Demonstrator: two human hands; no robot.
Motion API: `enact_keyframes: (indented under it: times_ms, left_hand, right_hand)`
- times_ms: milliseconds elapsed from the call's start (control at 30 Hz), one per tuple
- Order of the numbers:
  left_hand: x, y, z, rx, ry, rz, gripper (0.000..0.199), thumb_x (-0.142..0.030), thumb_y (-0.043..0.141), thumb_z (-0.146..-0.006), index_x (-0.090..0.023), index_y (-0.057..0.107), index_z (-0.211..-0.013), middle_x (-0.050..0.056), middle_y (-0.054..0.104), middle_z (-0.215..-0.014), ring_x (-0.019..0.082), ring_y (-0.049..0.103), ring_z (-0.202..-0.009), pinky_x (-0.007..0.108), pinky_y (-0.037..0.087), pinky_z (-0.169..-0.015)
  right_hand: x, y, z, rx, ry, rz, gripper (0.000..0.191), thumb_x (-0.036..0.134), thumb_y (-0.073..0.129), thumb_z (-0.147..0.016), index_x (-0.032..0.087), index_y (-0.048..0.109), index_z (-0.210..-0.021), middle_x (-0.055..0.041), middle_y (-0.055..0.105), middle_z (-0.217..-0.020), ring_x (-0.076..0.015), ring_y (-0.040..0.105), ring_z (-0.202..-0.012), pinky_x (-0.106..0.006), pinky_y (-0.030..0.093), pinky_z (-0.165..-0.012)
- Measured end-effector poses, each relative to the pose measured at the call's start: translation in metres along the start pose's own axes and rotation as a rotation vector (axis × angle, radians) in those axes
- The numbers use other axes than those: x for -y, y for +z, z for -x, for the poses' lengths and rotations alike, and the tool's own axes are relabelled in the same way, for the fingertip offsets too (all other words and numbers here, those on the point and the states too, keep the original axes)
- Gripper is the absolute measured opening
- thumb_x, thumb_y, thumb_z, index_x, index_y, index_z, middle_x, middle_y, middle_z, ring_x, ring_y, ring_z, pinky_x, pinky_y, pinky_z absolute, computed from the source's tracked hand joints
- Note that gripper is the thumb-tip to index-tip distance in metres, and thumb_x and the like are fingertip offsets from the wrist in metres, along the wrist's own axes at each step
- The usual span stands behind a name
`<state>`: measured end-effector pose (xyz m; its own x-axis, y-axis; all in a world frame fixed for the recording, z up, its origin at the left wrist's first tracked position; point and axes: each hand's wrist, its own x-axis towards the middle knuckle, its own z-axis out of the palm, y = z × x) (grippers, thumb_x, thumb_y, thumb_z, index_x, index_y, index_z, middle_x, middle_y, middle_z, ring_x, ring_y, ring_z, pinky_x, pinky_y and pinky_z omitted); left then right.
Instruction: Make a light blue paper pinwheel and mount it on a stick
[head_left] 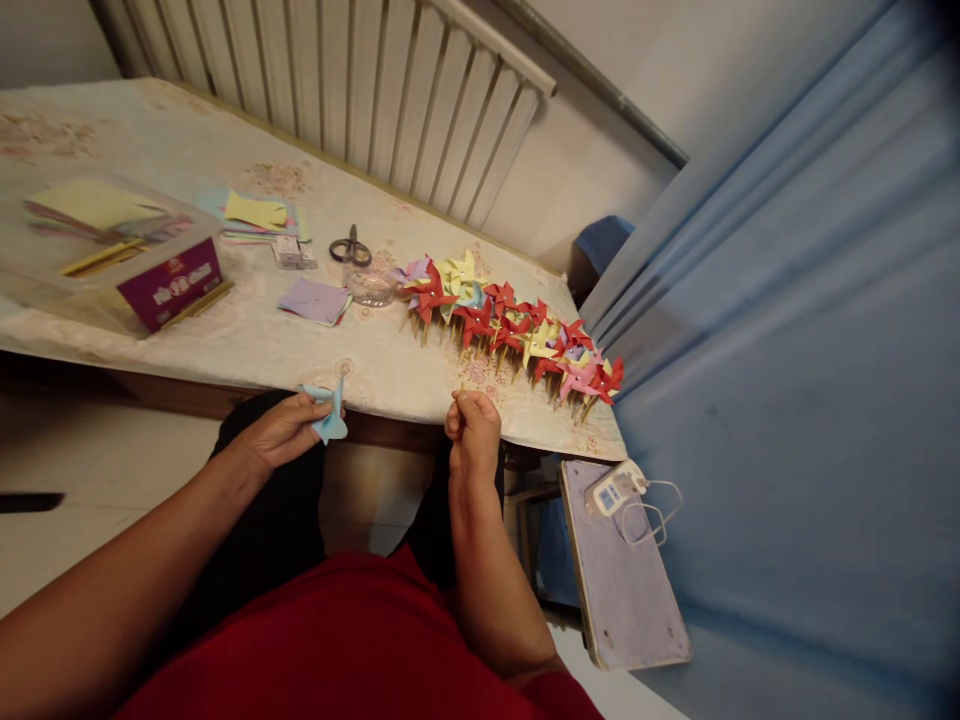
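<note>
A light blue paper pinwheel (pixel 330 420) is pinched in the fingers of my left hand (pixel 289 430), just off the table's front edge. My right hand (pixel 476 428) is closed at the table edge; a small tan tip, like the end of a stick, shows above its fingers, and the rest is hidden. Beyond my right hand, a long cluster of red, yellow, pink and purple pinwheels (pixel 510 328) on sticks lies across the table. Left of them are a clear glass dish (pixel 371 287) and a stack of purple paper squares (pixel 313 301).
On the flowered table (pixel 247 345) are black scissors (pixel 350 247), small white boxes (pixel 294 253), coloured paper (pixel 255 210) and a clear plastic bin (pixel 90 280). A stool (pixel 630 590) with a white plug device (pixel 615 487) stands right, beside a blue curtain (pixel 787 400).
</note>
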<state>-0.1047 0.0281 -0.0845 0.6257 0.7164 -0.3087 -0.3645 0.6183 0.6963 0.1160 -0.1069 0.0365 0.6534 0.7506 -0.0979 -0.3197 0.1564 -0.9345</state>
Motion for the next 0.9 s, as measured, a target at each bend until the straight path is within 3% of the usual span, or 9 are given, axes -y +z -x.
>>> enact_keyframes:
  times_ms: [233, 400, 900]
  left_hand:
    - [-0.0004, 0.0012, 0.0004, -0.009, 0.006, 0.031, 0.018, -0.005, 0.083, -0.069, -0.004, 0.074, -0.085, 0.01, 0.07, -0.071, 0.019, 0.068, -0.066, 0.029, 0.057, -0.066]
    - [-0.001, 0.0053, 0.0024, -0.05, 0.001, 0.018, 0.015, -0.004, 0.079, -0.071, -0.008, 0.074, -0.084, 0.008, 0.071, -0.071, 0.017, 0.067, -0.066, 0.026, 0.057, -0.067]
    - [-0.0007, 0.0045, 0.0013, -0.044, 0.0, 0.036, 0.017, -0.003, 0.081, -0.071, -0.006, 0.077, -0.087, 0.01, 0.073, -0.076, 0.018, 0.067, -0.067, 0.028, 0.057, -0.067]
  right_hand:
    - [-0.0006, -0.0002, 0.0001, -0.011, -0.004, 0.03, 0.016, 0.028, 0.065, -0.068, 0.018, 0.062, -0.08, 0.0079, 0.055, -0.053, -0.0052, 0.036, -0.042, -0.02, 0.022, -0.042]
    - [-0.0012, -0.0013, 0.0001, -0.024, -0.012, 0.023, 0.016, 0.031, 0.068, -0.068, 0.019, 0.058, -0.073, 0.0081, 0.054, -0.05, -0.005, 0.035, -0.041, -0.02, 0.021, -0.042]
    - [0.0002, -0.0027, 0.0, -0.044, -0.003, 0.032, 0.017, 0.032, 0.069, -0.069, 0.019, 0.058, -0.07, 0.0072, 0.055, -0.052, -0.0057, 0.038, -0.043, -0.02, 0.025, -0.043]
